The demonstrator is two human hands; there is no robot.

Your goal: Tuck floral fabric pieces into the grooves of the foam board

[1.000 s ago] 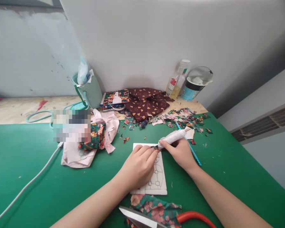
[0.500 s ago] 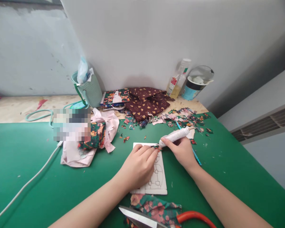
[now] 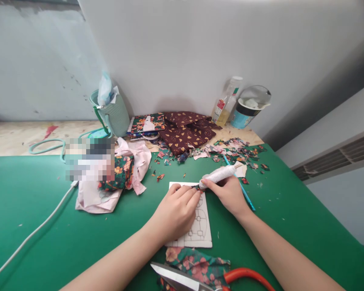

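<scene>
A white board with a pattern of drawn lines lies on the green table top. My left hand rests on it, fingers together and bent, the tips pressing a small floral fabric scrap near its upper edge. In my right hand is a tool with a thick white-wrapped handle, its working end down at the scrap beside my left fingertips. The very tip is hard to make out. Close in front lie scissors with red handles, over a green floral cloth.
Behind my right hand lie a blue pencil-like stick and many cut scraps. Brown patterned cloth, a bottle and a paper tub stand at the back. Left are pink cloth, a white cable and a green basket.
The handle of the tool in my right hand has shifted slightly left, toward my left fingers. My left hand stays pressed on the board. The whole view has moved a little.
</scene>
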